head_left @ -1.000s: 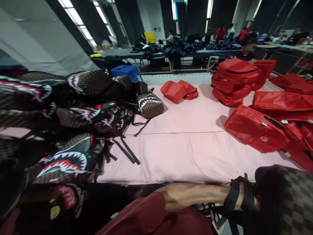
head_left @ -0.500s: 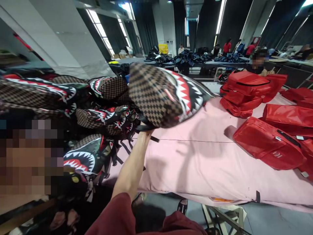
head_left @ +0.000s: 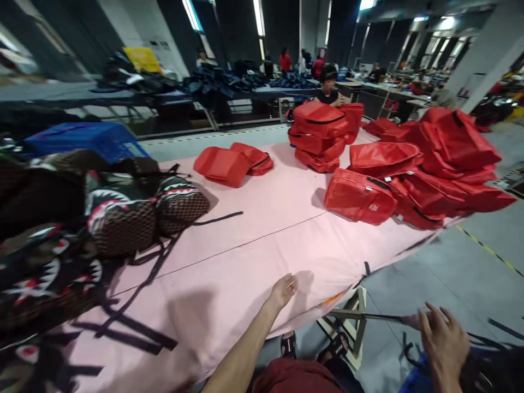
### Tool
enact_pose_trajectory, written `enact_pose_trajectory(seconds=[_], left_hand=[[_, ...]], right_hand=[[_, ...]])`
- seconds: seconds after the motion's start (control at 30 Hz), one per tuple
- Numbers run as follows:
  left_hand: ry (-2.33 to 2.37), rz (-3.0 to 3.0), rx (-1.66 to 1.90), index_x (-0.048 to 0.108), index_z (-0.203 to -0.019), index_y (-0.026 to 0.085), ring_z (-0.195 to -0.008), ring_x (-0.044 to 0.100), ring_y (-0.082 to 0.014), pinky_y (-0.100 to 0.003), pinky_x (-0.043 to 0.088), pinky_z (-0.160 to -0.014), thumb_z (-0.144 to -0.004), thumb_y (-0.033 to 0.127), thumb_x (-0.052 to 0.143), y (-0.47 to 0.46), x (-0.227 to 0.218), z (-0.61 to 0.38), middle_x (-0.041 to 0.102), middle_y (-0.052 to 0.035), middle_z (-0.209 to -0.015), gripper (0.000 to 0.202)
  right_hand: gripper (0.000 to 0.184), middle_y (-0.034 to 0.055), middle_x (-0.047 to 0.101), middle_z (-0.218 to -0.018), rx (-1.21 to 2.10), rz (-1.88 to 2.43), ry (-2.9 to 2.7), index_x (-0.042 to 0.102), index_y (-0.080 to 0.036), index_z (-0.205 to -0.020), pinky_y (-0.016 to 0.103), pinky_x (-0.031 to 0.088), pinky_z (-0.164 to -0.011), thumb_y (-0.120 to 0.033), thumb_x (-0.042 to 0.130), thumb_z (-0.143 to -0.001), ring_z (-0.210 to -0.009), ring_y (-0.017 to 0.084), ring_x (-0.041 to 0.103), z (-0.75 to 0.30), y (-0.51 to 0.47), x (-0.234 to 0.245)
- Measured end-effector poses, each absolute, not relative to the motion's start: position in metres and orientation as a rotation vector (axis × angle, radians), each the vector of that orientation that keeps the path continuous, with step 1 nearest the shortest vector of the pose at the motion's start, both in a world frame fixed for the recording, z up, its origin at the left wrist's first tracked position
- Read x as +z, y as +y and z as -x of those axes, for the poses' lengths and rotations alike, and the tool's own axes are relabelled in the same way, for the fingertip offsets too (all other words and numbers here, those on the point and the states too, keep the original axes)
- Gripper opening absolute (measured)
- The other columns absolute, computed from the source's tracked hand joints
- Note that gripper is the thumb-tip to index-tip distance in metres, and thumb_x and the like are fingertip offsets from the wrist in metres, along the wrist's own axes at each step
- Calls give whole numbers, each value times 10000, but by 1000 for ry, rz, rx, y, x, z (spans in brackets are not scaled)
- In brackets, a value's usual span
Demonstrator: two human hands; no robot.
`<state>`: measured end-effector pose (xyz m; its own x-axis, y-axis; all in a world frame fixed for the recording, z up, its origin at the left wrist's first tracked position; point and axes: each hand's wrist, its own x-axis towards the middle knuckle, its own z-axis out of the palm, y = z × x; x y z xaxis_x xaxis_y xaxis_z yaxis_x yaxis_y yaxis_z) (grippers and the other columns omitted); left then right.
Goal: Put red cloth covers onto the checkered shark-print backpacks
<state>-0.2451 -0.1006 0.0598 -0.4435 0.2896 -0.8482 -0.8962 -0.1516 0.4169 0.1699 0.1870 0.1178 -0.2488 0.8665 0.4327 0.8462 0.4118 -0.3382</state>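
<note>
On the pink table cover (head_left: 262, 240), my left hand (head_left: 284, 289) rests flat, empty. Right hand (head_left: 444, 344) spread, empty, low by dark straps (head_left: 409, 355). Shark-print backpacks (head_left: 123, 218) piled left: soft, bulky; best grabbed by straps.

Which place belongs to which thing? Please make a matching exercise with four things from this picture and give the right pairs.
Things:
1. left hand
2. right hand
3. shark-mouth backpacks
4. red bags

Places:
A. heaped on the left part of the pink table cover
B. open, at the near edge of the pink cover
C. low at the right, over the grey floor beside dark straps
D. piled on the far right part of the cover

Pairs: 1-B, 2-C, 3-A, 4-D
</note>
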Motion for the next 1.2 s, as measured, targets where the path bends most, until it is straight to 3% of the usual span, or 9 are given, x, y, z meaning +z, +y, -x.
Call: enact_pose_trajectory(seconds=[0.17, 0.43, 0.6, 0.73, 0.83, 0.9, 1.0, 1.1, 1.2], left_hand=[[1386, 366, 1594, 682, -1284, 164, -719, 735, -174, -292, 590, -731, -894, 84, 730, -40, 75, 227, 773, -60, -929, 402], [1744, -302, 1306, 715, -1287, 160, -858, 748, -230, -353, 598, -815, -877, 269, 720, 61, 87, 226, 779, -73, -954, 425], [1905, -931, 1133, 735, -1392, 172, -1207, 759, -311, -451, 574, -1114, -881, 218, 739, 216, 104, 231, 809, -164, -1299, 514], [2037, -1429, 935, 583, -1640, 137, -1649, 473, -338, -496, 311, -1399, -936, 168, 723, 374, 132, 258, 557, -215, -1747, 719], [2161, -1691, 741, 441, -1735, 91, -1771, 231, -340, -547, 91, -1452, -934, 78, 661, 470, 151, 284, 345, -242, -1873, 831], [2256, -1779, 586, 418, -1731, 75, -1749, 243, -392, -641, 43, -1431, -891, 49, 673, 507, 156, 299, 368, -287, -1842, 878], [2361, -1834, 346, 477, -1653, 47, -1583, 437, -474, -729, 194, -1354, -889, 109, 705, 521, 153, 311, 550, -351, -1661, 800], [2348, -1900, 134, 606, -1513, 27, -1376, 592, -460, -620, 393, -1238, -953, 194, 679, 500, 147, 308, 686, -338, -1426, 589], [2265, -1952, -21, 725, -1358, 77, -1175, 680, -380, -487, 477, -1111, -997, 217, 622, 457, 150, 297, 765, -242, -1210, 401]], right_hand=[[681, 205, 722, -1310, 224, 1631, -2065, 807, -245, -1275, 555, 546, -935, -724, 410, -999, -1239, 431, 666, -163, 222, 114], [704, 228, 707, -1306, 176, 1719, -1885, 829, -179, -1259, 536, 540, -987, -661, 396, -985, -1243, 411, 651, -172, 292, 125], [555, 216, 749, -1194, -13, 1657, -1821, 839, -168, -1122, 499, 533, -957, -540, 431, -1070, -1077, 381, 684, -158, 297, 116], [508, 195, 745, -1214, -131, 1571, -1824, 823, -198, -1094, 432, 518, -871, -550, 462, -1157, -1046, 344, 685, -150, 284, 109], [470, 177, 738, -1187, -211, 1491, -1843, 824, -192, -1095, 407, 522, -876, -524, 503, -1184, -1031, 323, 692, -150, 282, 104], [374, 167, 737, -1193, -244, 1460, -1877, 825, -197, -1125, 397, 527, -885, -462, 567, -1178, -1025, 312, 702, -150, 282, 100], [251, 158, 744, -1242, -239, 1490, -1881, 823, -218, -1182, 392, 535, -872, -391, 643, -1154, -1031, 310, 712, -149, 280, 95], [307, 173, 739, -1256, -139, 1500, -1890, 819, -218, -1187, 422, 552, -899, -418, 586, -1175, -1043, 322, 709, -148, 279, 98], [466, 205, 739, -1221, -30, 1480, -1895, 814, -189, -1182, 484, 570, -922, -503, 470, -1200, -1091, 361, 700, -149, 278, 107]])
